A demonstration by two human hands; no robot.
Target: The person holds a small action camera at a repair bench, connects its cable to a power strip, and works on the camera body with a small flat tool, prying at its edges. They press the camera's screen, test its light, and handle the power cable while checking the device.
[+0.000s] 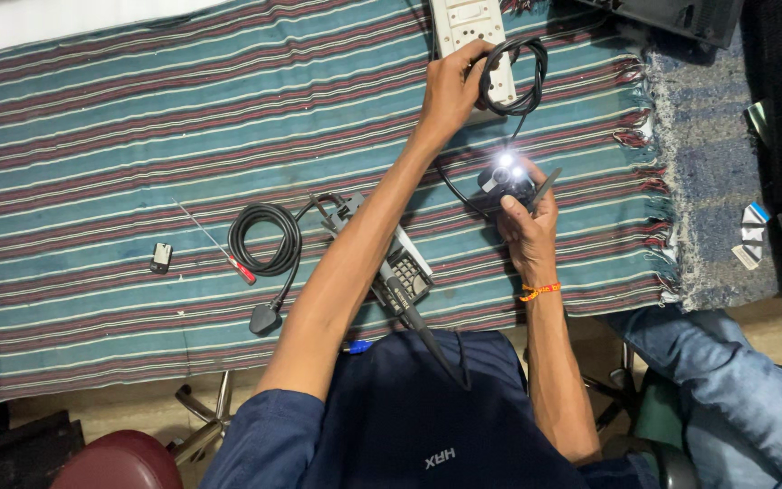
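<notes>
My left hand (452,91) reaches far forward and rests against a white power strip (474,41), with a looped black cable (516,77) hanging from its fingers. My right hand (527,222) holds up a small black device with two bright lit lamps (506,177) and a thin dark tool (545,188) beside it. The black cable runs from the loop down to the lit device. Both hands are above a table covered with a teal and maroon striped cloth (92,136).
Under my left forearm lies a black electronic unit with a keypad (400,272). A coiled black power cord with a plug (266,244), a red-handled probe (228,254) and a small black clip-like part (161,257) lie to the left. Another person's jeans-clad leg (726,380) is at right.
</notes>
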